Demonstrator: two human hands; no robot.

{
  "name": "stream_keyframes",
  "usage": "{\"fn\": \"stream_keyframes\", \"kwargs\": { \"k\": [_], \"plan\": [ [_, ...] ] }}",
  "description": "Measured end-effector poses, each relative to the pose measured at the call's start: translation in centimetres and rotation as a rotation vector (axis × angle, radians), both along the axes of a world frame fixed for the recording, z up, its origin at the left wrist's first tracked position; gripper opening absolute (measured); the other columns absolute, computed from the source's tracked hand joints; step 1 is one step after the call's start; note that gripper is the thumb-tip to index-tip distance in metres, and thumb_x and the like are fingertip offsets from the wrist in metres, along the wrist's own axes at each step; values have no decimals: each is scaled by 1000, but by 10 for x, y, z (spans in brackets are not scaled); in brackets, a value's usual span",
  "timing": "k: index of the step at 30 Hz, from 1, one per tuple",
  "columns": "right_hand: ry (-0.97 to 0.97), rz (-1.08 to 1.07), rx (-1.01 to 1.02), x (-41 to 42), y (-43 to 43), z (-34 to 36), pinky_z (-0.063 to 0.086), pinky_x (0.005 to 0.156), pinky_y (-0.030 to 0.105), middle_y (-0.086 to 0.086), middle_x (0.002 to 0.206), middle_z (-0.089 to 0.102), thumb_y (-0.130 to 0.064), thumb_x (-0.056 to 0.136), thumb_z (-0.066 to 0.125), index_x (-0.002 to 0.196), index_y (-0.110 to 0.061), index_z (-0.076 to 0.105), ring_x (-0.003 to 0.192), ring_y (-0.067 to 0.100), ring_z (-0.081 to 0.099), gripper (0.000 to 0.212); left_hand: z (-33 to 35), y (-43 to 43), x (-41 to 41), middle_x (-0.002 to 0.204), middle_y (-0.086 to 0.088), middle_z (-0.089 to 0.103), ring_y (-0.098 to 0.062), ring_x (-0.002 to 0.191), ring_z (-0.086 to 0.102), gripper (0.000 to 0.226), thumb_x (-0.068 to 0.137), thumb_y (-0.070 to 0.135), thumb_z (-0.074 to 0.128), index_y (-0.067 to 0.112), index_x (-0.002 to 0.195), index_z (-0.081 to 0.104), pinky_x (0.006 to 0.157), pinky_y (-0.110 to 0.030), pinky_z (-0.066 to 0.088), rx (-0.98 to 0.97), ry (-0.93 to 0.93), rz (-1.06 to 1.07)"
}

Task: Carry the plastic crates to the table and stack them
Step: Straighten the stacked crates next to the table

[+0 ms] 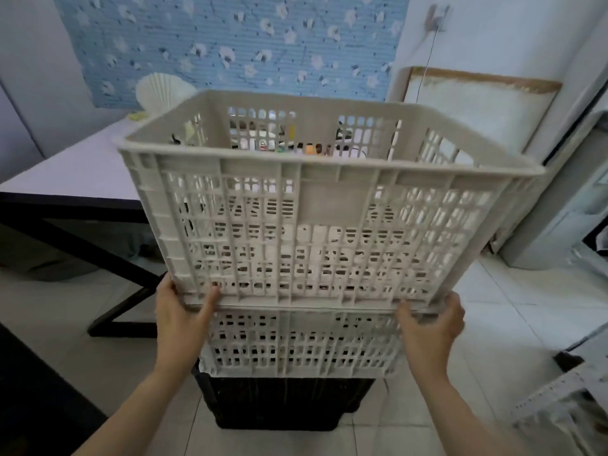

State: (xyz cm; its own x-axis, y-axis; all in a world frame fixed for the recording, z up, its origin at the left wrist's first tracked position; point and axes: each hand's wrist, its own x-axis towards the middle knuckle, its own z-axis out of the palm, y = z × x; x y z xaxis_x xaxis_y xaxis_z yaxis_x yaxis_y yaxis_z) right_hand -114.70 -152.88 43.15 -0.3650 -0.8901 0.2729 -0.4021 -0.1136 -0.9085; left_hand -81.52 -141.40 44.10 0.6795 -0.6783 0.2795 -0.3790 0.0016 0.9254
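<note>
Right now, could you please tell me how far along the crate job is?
Nothing looks delivered: the visible part of the table holds no crate. In hand: the left hand and right hand grip the bottom edge of the top white crate. Left: carrying it over, then the second white crate and the black crate beneath, and stacking them.

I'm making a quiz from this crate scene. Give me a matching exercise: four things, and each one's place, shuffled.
Things: 1 upper white crate; 2 lower white crate; 3 black crate; 4 white shell-shaped ornament.
Places: A on the floor tiles; B on the table; C on the black crate; D held by left hand and right hand.
Pairs: 1-D; 2-C; 3-A; 4-B.
</note>
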Motion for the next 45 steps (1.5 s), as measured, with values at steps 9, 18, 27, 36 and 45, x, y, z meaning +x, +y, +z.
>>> {"fn": "stream_keyframes", "kwargs": {
  "k": [9,18,27,36,45],
  "plan": [
    [39,-188,-535,11,-56,-64,19,77,10,26,131,40,-29,80,49,130,5,37,123,35,37,62,-77,-54,24,104,2,38,-16,95,40,26,89,30,59,37,96,34,84,-33,36,-531,-346,304],
    [108,-164,-572,1,-49,-67,22,75,26,21,132,37,-44,85,44,131,1,36,120,33,37,65,-80,-40,28,106,3,48,-9,97,44,20,97,35,49,22,111,48,81,-25,35,-477,-355,176],
    [-87,7,-427,-2,-36,-70,34,89,34,-3,152,27,-51,95,46,147,-22,22,121,19,43,65,-82,-26,24,123,5,54,-10,111,54,42,95,42,51,23,133,47,92,-27,41,-516,119,-46],
    [-232,-2,-285,19,-42,-57,42,99,50,1,137,49,-68,76,44,137,-20,33,121,26,51,78,-78,-36,53,136,-2,52,-18,122,51,55,95,44,51,22,144,38,105,-40,40,-425,220,-159],
    [-206,-8,-315,33,-52,-60,41,99,46,-4,137,47,-67,77,43,137,-19,32,122,21,49,77,-80,-37,88,135,-2,58,-20,122,57,85,69,67,65,24,140,45,105,-49,43,-417,268,-207]
  ]
}}
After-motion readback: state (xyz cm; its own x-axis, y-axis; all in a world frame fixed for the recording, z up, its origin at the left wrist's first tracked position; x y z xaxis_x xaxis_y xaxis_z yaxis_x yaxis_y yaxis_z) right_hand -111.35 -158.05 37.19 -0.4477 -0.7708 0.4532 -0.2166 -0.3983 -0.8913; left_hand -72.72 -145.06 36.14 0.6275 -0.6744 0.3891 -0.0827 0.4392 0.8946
